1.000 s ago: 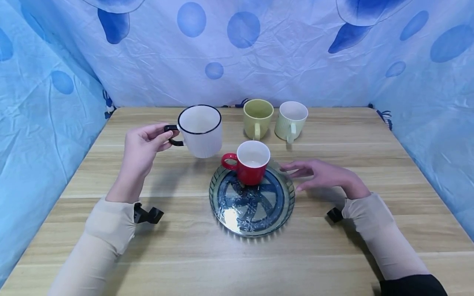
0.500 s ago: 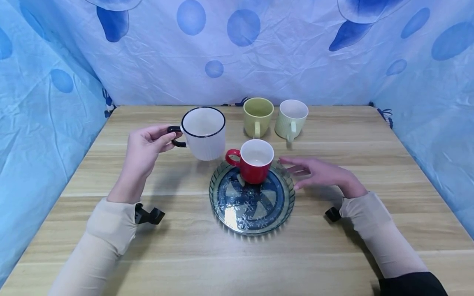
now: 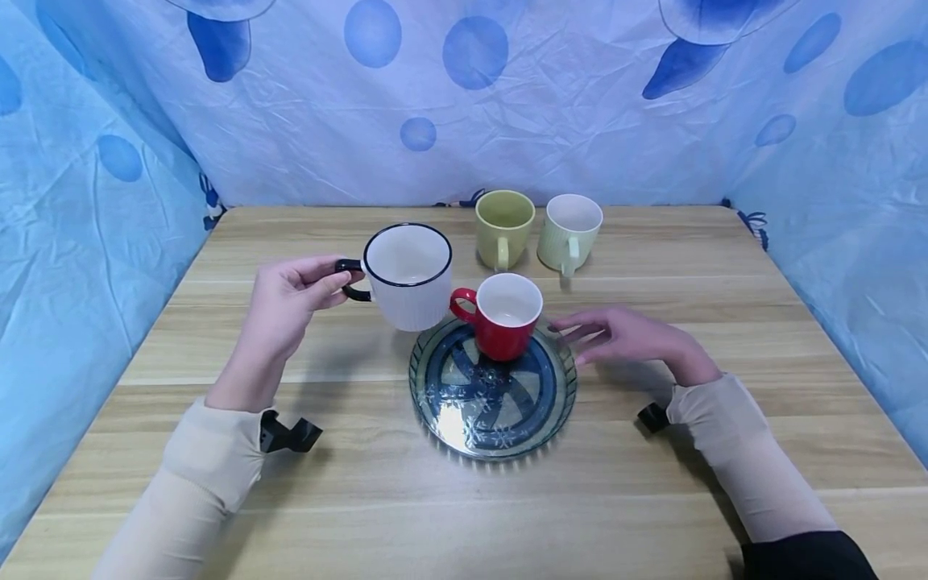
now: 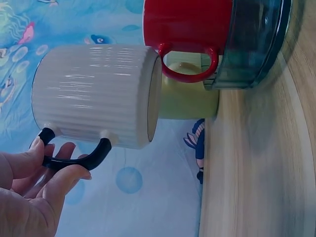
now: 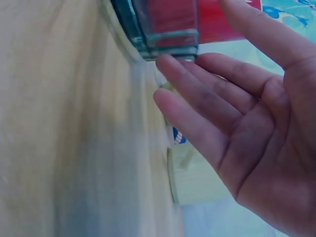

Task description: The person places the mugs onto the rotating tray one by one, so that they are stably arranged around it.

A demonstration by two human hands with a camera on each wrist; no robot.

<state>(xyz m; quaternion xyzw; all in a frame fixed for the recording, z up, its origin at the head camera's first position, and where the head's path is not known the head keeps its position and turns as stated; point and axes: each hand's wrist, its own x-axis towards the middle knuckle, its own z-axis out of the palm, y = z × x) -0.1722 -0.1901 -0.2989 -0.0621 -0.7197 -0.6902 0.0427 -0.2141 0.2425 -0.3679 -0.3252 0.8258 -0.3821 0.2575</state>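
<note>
My left hand (image 3: 290, 302) pinches the black handle of a white ribbed mug (image 3: 409, 294) with a dark rim. That mug is held upright above the table, at the far-left edge of a round blue-green glass dish (image 3: 489, 431). On the dish, toward its back, a red mug (image 3: 507, 330) stands with its handle pointing left. In the left wrist view the white mug (image 4: 94, 94) comes close to the red handle (image 4: 190, 76); whether they touch I cannot tell. My right hand (image 3: 627, 337) lies by the dish's right rim, fingers loosely extended, fingertips at the glass (image 5: 170, 42).
Behind the dish stand an olive-green mug (image 3: 505, 229) and a pale green ribbed mug (image 3: 570, 234), handles toward me. A blue patterned cloth (image 3: 464, 121) hangs along the back and sides of the wooden table (image 3: 406, 524).
My left hand has carried the white mug right and nearer to me, to the dish's edge. The red mug has shifted slightly right on the dish. My right hand has hardly moved.
</note>
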